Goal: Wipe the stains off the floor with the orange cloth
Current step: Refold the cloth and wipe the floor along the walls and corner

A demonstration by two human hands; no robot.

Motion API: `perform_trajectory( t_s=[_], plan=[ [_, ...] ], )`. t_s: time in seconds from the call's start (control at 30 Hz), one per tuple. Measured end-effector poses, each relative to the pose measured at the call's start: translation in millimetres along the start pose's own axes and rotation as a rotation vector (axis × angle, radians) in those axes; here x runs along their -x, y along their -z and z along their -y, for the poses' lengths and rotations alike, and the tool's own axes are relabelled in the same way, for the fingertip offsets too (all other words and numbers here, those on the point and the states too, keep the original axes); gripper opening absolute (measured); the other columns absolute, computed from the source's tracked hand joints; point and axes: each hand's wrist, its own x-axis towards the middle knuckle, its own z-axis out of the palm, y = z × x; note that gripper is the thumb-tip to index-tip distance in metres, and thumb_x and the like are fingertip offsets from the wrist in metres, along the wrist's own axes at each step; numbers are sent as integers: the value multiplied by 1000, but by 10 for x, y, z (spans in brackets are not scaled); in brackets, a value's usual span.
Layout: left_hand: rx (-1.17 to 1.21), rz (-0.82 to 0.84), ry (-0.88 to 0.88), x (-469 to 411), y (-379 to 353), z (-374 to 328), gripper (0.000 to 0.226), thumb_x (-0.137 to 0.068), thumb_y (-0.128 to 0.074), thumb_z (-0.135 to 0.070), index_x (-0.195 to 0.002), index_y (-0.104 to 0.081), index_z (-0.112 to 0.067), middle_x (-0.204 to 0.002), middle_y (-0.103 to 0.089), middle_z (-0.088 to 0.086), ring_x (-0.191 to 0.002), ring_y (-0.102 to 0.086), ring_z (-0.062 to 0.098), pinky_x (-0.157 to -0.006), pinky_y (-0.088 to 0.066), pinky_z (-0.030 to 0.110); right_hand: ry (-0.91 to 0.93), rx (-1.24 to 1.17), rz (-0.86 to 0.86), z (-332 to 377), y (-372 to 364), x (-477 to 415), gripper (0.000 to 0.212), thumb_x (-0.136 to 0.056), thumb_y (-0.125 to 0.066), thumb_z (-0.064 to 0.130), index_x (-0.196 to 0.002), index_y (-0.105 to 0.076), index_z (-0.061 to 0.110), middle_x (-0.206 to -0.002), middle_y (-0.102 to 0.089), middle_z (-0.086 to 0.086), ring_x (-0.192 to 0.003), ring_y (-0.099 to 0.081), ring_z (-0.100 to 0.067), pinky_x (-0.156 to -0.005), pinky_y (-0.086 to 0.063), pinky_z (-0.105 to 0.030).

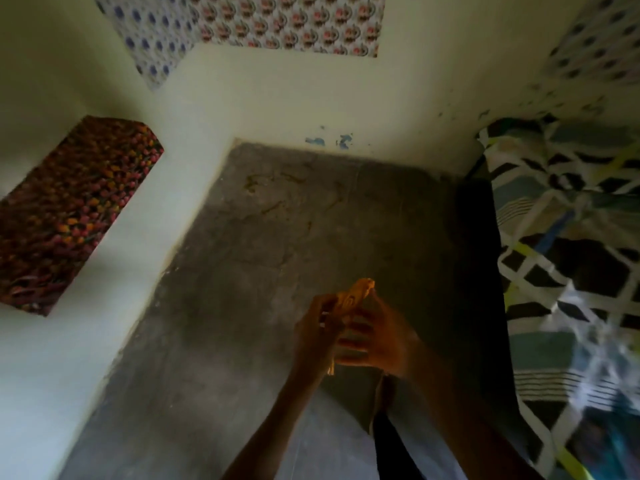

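Head view, we look down at a grey concrete floor (225,323) that fills the middle of frame. Pale walls (277,98) close it in at 12 and 9 o'clock. Patterned paper is on the walls up top, and a few blue paint chips (343,140) sit low on the far wall.

At 3 o'clock there is bedding (571,265) with a black, white and teal geometric print, and its edge drops to the floor. At 9 o'clock a dark floral-covered block (72,209) is on the wall side, well apart from the hands.

The stains (273,192) are yellow-brown streaks scattered on the floor toward 12 o'clock, near the far wall. We see several marks, and blur hides the small ones.

Both hands are at about 6 o'clock, raised above the floor. The left hand (313,337) has fingers curled round the orange cloth (358,294). The right hand (379,341) has fingers folded over it from the other side. The cloth is bunched between the two hands with its top poking out toward 12 o'clock, and it is not touching the floor.

We judge the task barely begun. The cloth is in hand but no wiping is done, and the streaks look untouched and dry. What's left is to bring the cloth down, reach toward 12 o'clock and rub out every mark.
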Motion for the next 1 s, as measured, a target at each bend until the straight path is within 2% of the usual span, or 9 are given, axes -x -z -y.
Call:
perform_trajectory(
  t_s=[0.23,0.33,0.43,0.57,0.67,0.73,0.8,0.9,1.0],
  plan=[
    [-186,98,-51,-1177,-569,-490,28,-87,-64,4,-94,-69,-22,-82,-69,-10,-74,-71,1,-61,-54,14,25,-99,134,1134,211,-585,77,-93,-36,71,-138,-56,12,-138,-55,-21,-125,-56,-40,-100,-45,-63],
    [-220,140,-47,-1832,-665,-450,14,-86,-70,-9,-100,-70,-8,-89,-63,-12,-81,-63,-14,-71,-50,9,25,-75,219,1663,335,-976,75,-95,-38,70,-143,-50,13,-145,-50,-23,-133,-49,-43,-109,-33,-68],
    [-97,162,73,-2631,-829,-378,22,-87,-66,-26,-99,-69,-8,-95,-72,1,-88,-71,9,-78,-58,26,-2,-10,126,2159,473,-1570,70,-98,-37,64,-145,-47,14,-145,-51,-22,-132,-50,-43,-109,-35,-68],
    [55,189,232,-3930,-1052,0,20,-81,-67,-29,-88,-62,-12,-81,-74,-12,-73,-69,2,-64,-52,15,-29,-42,-4,2801,750,-2628,64,-99,-37,58,-147,-45,16,-144,-53,-20,-131,-51,-43,-111,-34,-66],
    [58,119,371,-4866,-1236,561,15,-90,-63,-23,-99,-58,-12,-116,-66,11,-91,-60,15,-67,-47,21,-6,-37,-45,3178,989,-3440,55,-101,-38,48,-146,-46,17,-145,-51,-20,-134,-48,-43,-113,-29,-65],
    [58,37,418,-5471,-1407,1034,32,-89,-64,-33,-108,-58,-8,-117,-59,13,-103,-57,24,-75,-47,27,46,72,-94,3312,1256,-4082,49,-98,-46,38,-140,-51,14,-141,-55,-20,-132,-49,-42,-113,-31,-64],
    [-4,-15,422,-5954,-1523,1392,33,-98,-52,-34,-117,-58,-8,-108,-57,4,-103,-58,22,-76,-44,27,151,341,-202,3374,1471,-4598,39,-90,-65,25,-124,-61,8,-124,-66,-14,-119,-61,-33,-106,-47,-50],
    [-81,-51,403,-6557,-1699,1991,22,-103,-42,-32,-86,-54,-25,-81,-49,-10,-75,-49,4,-63,-39,22,142,625,-226,3287,1882,-5407,37,-78,-79,1,-111,-62,1,-108,-61,-3,-105,-66,-18,-78,-51,-8],
    [-138,-51,332,-7134,-1856,2670,26,-98,-48,-34,-73,-48,-29,-72,-47,-9,-69,-46,9,-67,-38,31,77,834,-99,3176,2471,-6372,27,-93,-60,0,-119,-62,8,-122,-59,-6,-110,-61,-4,-93,-49,-14]
  ],
)
